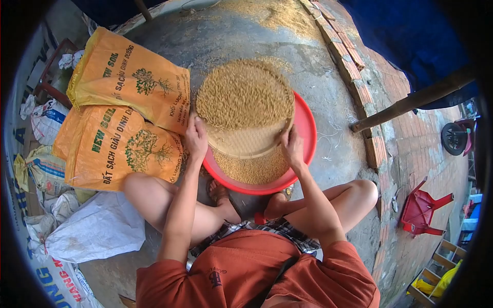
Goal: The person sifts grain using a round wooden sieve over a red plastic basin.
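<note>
A round, shallow winnowing basket [241, 143] is held between my hands, over a red plastic basin [307, 138]. Unhusked rice grain [244, 95] covers the far part of the basket and looks blurred by motion. My left hand [196, 137] grips the basket's left rim, and my right hand [292, 146] grips its right rim. More grain [251, 168] lies in the basin below the basket's near edge. The undersides of my fingers are hidden beneath the rim.
Orange soil bags [123, 143] lie to the left, beside white sacks [97, 226]. Loose grain [282, 20] is spread on the floor ahead. A brick edge [354, 77], a slanted wooden pole [411, 102] and an overturned red stool [423, 210] are on the right.
</note>
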Action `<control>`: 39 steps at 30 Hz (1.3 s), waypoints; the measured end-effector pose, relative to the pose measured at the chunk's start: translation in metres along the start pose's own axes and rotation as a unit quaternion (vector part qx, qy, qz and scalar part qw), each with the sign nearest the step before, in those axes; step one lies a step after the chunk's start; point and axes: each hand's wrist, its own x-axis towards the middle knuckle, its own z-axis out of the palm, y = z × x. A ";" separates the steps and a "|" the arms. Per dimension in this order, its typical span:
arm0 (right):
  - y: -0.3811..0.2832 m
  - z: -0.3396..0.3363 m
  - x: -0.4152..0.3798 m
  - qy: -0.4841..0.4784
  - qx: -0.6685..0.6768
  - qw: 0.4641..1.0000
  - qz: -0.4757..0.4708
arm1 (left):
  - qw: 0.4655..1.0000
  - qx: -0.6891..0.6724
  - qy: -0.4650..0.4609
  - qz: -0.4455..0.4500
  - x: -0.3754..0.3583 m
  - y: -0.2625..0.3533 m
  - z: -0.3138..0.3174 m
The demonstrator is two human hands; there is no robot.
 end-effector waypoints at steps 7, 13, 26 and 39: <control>0.037 0.014 -0.022 -0.099 -0.047 0.982 0.154 | 0.971 0.195 -0.113 -0.079 -0.042 -0.087 0.033; 0.009 -0.002 -0.004 -0.006 -0.034 0.999 0.026 | 0.993 0.033 -0.022 -0.109 -0.009 0.013 0.002; 0.024 0.002 -0.014 -0.124 -0.047 0.979 0.153 | 0.980 0.174 -0.075 -0.054 -0.031 -0.077 0.030; -0.008 -0.013 0.016 0.011 -0.024 0.999 -0.039 | 1.000 -0.007 0.024 -0.015 0.010 0.007 0.005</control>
